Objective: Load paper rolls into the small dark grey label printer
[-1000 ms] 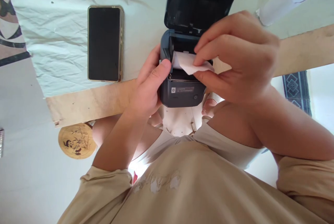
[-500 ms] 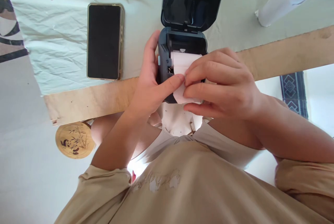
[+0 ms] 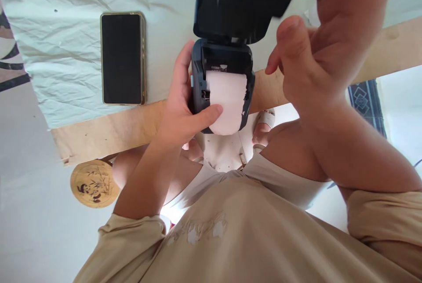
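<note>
A dark blue portable label printer [image 3: 197, 85] stands over the table's front edge with its black lid [image 3: 237, 6] swung up. A roll of white paper [image 3: 229, 94] lies inside, its loose end hanging over the near rim. My left hand [image 3: 184, 114] clasps the printer's left side, fingers behind it and thumb pressed on the paper. My right hand [image 3: 325, 41] is raised at the upper right, one finger at the lid's right corner. Its thumb stands apart from the lid. The tip of the finger at the lid is partly hidden, and the lid is smeared by motion.
A smartphone [image 3: 121, 59] lies on the pale green cloth [image 3: 69, 54] to the left. The wooden table edge [image 3: 115, 131] runs across in front of me. Below on the left is a round wooden stool [image 3: 95, 184]; a dark patterned mat [image 3: 364, 103] lies at the right.
My right hand has let go of the paper and moved up and right to the lid, which has tilted. The paper now lies uncovered. My left hand still holds the printer.
</note>
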Tool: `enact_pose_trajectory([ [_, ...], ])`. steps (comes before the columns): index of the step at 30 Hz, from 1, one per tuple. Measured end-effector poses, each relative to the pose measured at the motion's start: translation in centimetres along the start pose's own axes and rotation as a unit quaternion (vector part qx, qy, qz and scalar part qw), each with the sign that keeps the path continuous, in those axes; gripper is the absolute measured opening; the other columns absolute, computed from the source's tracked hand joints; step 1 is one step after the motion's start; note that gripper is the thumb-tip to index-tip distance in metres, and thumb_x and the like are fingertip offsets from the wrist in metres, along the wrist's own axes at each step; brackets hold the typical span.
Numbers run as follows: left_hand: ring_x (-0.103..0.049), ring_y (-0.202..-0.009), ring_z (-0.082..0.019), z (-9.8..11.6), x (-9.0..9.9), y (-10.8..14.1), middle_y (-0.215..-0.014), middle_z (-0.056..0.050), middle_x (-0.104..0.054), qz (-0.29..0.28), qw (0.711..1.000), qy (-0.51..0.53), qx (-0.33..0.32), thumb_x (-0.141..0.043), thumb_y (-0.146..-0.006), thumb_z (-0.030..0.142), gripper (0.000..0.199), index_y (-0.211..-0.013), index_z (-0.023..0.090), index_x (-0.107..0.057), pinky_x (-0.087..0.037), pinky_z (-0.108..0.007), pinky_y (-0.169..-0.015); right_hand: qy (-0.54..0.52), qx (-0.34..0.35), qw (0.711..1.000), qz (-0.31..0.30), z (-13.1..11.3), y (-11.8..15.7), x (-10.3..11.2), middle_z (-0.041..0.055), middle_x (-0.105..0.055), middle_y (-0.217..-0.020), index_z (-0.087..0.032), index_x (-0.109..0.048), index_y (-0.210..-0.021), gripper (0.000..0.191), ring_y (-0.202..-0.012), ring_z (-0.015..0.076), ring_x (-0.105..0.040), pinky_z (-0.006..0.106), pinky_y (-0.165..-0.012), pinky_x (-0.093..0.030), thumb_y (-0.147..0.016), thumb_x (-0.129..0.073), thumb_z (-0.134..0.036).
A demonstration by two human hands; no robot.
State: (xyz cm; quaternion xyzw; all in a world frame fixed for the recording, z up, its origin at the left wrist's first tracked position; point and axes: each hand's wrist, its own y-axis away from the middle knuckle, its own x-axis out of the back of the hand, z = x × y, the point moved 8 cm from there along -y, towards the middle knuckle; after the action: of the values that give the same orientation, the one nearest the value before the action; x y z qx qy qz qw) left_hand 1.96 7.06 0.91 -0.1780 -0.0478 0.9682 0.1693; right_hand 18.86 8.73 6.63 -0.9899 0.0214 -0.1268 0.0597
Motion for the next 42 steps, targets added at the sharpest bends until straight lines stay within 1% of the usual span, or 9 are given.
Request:
enact_pose_trajectory([
  [3,-0.058,-0.108,-0.017,-0.2,0.2,0.0,-0.127,-0.001,-0.057,0.023,1.000,-0.009,0.009,-0.072,-0.069,0.027,0.069,-0.134,0.032,-0.046,-0.051,-0.027,-0.088,0.085,0.200,0.976,0.027,-3.2,0.8,0.1,0.0010,-0.057,-0.103,-0.020,-0.057,-0.098,0.013,-0.091,0.0068,-0.056,0.017,-0.050,-0.032,-0.086,-0.056,-0.025],
  [11,-0.059,-0.097,-0.015,0.2,0.1,0.2,-0.120,-0.004,-0.056,0.045,0.998,-0.004,0.042,-0.070,-0.072,0.019,0.070,-0.137,0.031,-0.045,-0.053,-0.025,-0.078,0.160,0.231,0.950,-0.135,-1.7,1.9,-1.8,0.0064,-0.049,-0.124,-0.018,-0.061,-0.087,0.013,-0.080,0.0050,-0.050,0.017,-0.053,-0.043,-0.075,-0.065,-0.017],
  [14,-0.057,-0.112,-0.021,-1.0,0.7,-0.5,-0.122,-0.005,-0.054,-0.007,1.000,-0.008,0.003,-0.073,-0.069,0.023,0.083,-0.143,0.031,-0.036,-0.055,-0.033,-0.086,0.161,0.214,0.951,-0.155,-1.5,1.9,-2.1,0.0068,-0.044,-0.130,-0.016,-0.060,-0.086,0.009,-0.075,0.0022,-0.049,0.017,-0.054,-0.044,-0.077,-0.062,-0.017],
  [16,-0.057,-0.116,-0.028,-0.7,0.6,-0.8,-0.122,-0.006,-0.053,-0.091,0.988,0.006,-0.126,-0.084,-0.049,0.032,0.109,-0.144,0.030,-0.033,-0.057,-0.039,-0.085,0.149,0.198,0.954,-0.169,-1.4,1.9,-2.2,0.0077,-0.043,-0.131,-0.014,-0.059,-0.087,0.010,-0.068,-0.0008,-0.045,0.016,-0.053,-0.044,-0.077,-0.061,-0.016],
  [18,-0.059,-0.113,-0.028,-1.7,1.5,-1.1,-0.125,-0.008,-0.052,-0.106,0.982,0.007,-0.154,-0.082,-0.047,0.029,0.114,-0.147,0.028,-0.028,-0.058,-0.040,-0.083,0.139,0.190,0.954,-0.187,-1.3,2.0,-2.5,0.0086,-0.042,-0.132,-0.013,-0.058,-0.090,0.013,-0.064,-0.0032,-0.042,0.016,-0.053,-0.044,-0.078,-0.060,-0.018],
  [23,-0.058,-0.118,-0.027,-1.9,1.6,-1.1,-0.132,-0.009,-0.050,-0.106,0.987,0.013,-0.121,-0.080,-0.051,0.023,0.109,-0.147,0.028,-0.028,-0.058,-0.037,-0.088,0.120,0.155,0.963,-0.187,-0.6,1.8,-3.0,0.0075,-0.041,-0.134,-0.016,-0.055,-0.104,0.025,-0.065,-0.0032,-0.044,0.015,-0.053,-0.043,-0.082,-0.059,-0.028],
  [29,-0.063,-0.108,-0.018,0.1,0.4,0.3,-0.122,-0.005,-0.060,-0.042,0.998,0.018,-0.043,-0.066,-0.079,0.024,0.063,-0.139,0.027,-0.044,-0.057,-0.028,-0.084,0.011,0.024,0.961,-0.276,2.1,2.0,-4.7,0.0046,-0.051,-0.117,-0.026,-0.016,-0.142,0.084,-0.085,0.0076,-0.055,0.017,-0.061,-0.050,-0.078,-0.065,-0.047],
  [35,-0.061,-0.111,-0.019,0.1,0.4,0.4,-0.117,-0.005,-0.063,-0.007,0.999,0.033,0.009,-0.070,-0.078,0.026,0.043,-0.119,0.023,-0.058,-0.054,-0.029,-0.090,-0.032,-0.007,0.955,-0.296,2.3,2.0,-5.0,0.0062,-0.050,-0.117,-0.024,-0.020,-0.137,0.079,-0.087,0.0082,-0.055,0.018,-0.062,-0.050,-0.079,-0.066,-0.051],
  [42,-0.062,-0.100,-0.018,-0.8,0.8,0.1,-0.107,-0.004,-0.063,0.046,0.996,0.037,0.067,-0.072,-0.076,0.028,0.053,-0.126,0.026,-0.055,-0.052,-0.031,-0.083,-0.078,-0.083,0.950,-0.291,2.5,1.6,-5.0,0.0070,-0.046,-0.128,-0.028,-0.025,-0.134,0.073,-0.095,0.0087,-0.058,0.016,-0.064,-0.055,-0.078,-0.070,-0.042],
])
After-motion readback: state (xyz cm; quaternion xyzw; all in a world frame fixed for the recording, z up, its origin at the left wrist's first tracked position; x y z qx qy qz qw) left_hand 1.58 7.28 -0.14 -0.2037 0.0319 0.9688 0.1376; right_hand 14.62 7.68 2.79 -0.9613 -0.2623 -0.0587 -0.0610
